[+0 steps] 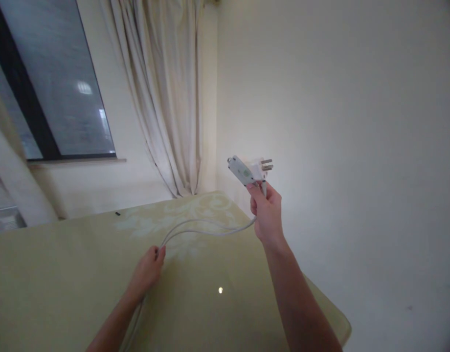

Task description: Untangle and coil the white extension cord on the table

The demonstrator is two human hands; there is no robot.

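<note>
My right hand (268, 211) is raised above the table's right side, its fingers closed around a white power plug (259, 168) and a flat pale grey block (241, 170) with a greenish mark. The plug's metal prongs point right. Two strands of white cable (206, 231) run from this hand, sagging slightly, across to my left hand (151, 266). My left hand is closed around the strands, low over the table. Beyond it the cable hangs down along my left forearm and leaves the view at the bottom.
Under both hands lies a glossy yellow-green table (195, 303) with a pale floral pattern. A small black object (117, 213) rests near its far edge. A white wall (349, 146) stands close on the right; a curtain (169, 98) and a window (67, 78) are behind.
</note>
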